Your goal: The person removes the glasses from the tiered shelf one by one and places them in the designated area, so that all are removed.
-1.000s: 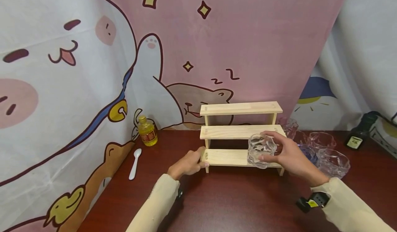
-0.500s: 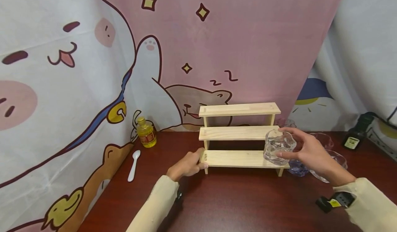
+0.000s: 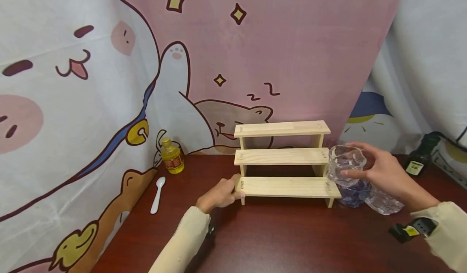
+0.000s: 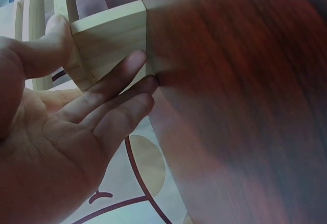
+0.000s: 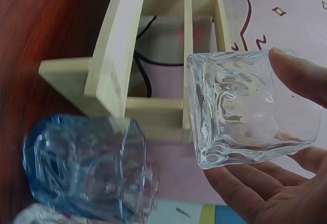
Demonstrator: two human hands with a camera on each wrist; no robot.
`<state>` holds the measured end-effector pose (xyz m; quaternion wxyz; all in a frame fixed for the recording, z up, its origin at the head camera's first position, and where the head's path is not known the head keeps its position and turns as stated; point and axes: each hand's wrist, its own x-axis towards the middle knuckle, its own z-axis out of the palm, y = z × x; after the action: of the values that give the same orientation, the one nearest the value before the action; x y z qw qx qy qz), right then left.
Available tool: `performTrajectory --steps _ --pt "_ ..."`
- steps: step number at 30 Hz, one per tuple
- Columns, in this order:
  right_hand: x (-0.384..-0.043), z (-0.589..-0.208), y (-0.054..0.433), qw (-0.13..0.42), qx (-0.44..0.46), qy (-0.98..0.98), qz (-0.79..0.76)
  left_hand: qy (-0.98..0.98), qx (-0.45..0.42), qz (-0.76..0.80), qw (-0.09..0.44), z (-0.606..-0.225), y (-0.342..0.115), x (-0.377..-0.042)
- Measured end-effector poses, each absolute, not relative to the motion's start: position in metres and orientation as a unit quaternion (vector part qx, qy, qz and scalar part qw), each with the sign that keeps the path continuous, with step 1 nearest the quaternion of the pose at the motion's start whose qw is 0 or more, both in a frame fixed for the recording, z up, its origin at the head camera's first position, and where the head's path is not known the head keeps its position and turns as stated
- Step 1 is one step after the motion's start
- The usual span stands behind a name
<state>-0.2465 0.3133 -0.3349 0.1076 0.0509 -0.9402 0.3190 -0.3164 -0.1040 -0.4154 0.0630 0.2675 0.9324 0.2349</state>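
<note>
A three-tier wooden shelf rack (image 3: pixel 284 187) stands on the table. At its left end, my left hand (image 3: pixel 220 193) grips the lowest tier, thumb on the board's edge in the left wrist view while several fingers (image 4: pixel 115 81) extend past the side panel. To the right of the rack, my right hand (image 3: pixel 384 171) holds a clear, wavy-walled glass (image 3: pixel 344 165) between thumb and fingers, off the table. This glass partly covers a blue glass (image 3: pixel 354 194) standing beside the rack; the right wrist view shows the blue glass (image 5: pixel 76 165) close to the rack's end.
Another clear glass (image 3: pixel 384 203) stands right of the blue one, partly behind my hand. A dark green bottle (image 3: pixel 419 155) is at the back right. On the left are a yellow oil bottle (image 3: pixel 172 156) and a white spoon (image 3: pixel 157 195). A printed cloth (image 3: pixel 310 54) hangs behind.
My right hand has carried the clear glass rightward, from in front of the lowest tier to beyond the rack's right end. The left hand stays at the rack's left end.
</note>
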Motion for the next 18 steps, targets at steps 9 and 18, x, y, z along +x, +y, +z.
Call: performTrajectory --steps 9,18 --pt "-0.259 -0.333 0.331 0.108 0.046 -0.944 0.309 0.934 0.265 0.233 0.061 -0.415 -0.103 -0.316" --pt "-0.263 -0.326 0.343 0.093 0.037 -0.944 0.315 0.934 0.26 0.235 0.068 -0.417 -0.102 -0.317"
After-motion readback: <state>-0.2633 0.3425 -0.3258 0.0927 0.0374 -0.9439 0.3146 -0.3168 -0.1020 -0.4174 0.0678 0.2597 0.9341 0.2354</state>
